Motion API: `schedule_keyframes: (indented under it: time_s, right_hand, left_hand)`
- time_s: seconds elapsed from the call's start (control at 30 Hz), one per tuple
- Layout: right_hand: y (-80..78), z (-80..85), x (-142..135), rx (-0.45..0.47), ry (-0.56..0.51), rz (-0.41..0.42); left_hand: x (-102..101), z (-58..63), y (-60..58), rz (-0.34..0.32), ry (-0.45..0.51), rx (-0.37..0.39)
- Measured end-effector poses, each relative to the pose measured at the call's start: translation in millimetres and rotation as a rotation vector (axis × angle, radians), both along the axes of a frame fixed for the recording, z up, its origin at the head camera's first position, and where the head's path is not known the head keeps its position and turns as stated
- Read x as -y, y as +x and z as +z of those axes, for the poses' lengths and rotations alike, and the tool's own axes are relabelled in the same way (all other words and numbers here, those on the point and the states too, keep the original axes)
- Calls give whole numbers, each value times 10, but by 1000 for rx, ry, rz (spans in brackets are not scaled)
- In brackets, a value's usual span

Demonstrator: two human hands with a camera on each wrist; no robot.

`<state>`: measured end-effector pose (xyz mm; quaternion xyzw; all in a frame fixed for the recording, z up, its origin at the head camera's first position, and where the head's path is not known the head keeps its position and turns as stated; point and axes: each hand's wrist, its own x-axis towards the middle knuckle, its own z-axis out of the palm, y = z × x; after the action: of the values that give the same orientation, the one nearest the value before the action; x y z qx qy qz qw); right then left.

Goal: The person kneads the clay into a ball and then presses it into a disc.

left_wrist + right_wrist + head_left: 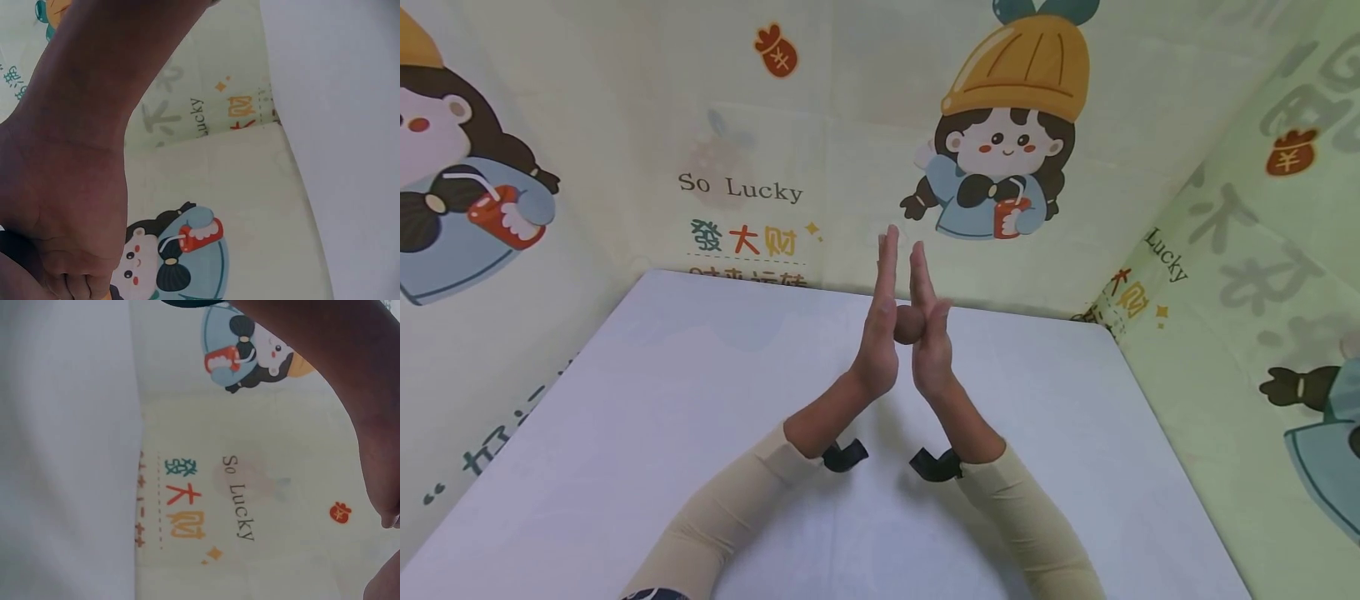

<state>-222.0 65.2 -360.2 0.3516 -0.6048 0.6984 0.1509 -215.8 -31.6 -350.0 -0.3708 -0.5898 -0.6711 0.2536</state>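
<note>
A small brown ball (910, 324) is held between two palms above the white table, in the middle of the head view. My left hand (878, 333) presses on its left side, fingers straight and pointing up. On the other side my right hand (932, 342) stands upright too, its palm against the ball and its fingers extended. The fingertips of the two hands are apart. Both wrist views show only parts of the hands and a forearm, with the fingers mostly cut off.
The white table (700, 400) spreads beneath both forearms. Behind it hangs a pale printed cloth (865, 150) with cartoon figures and lettering, which continues along both sides. Black straps (846, 456) stick out at the wrists, below the sleeves' cuffs.
</note>
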Motion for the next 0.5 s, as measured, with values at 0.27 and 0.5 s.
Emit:
schedule_keyframes:
  time_s: [0.27,0.5]
  right_hand:
    - [41,-17,50,26,45,-9]
    - [91,-38,93,46,65,-5]
  left_hand:
    - [29,13,-79,-33,51,76]
    - [67,43,-156,-17,75,112]
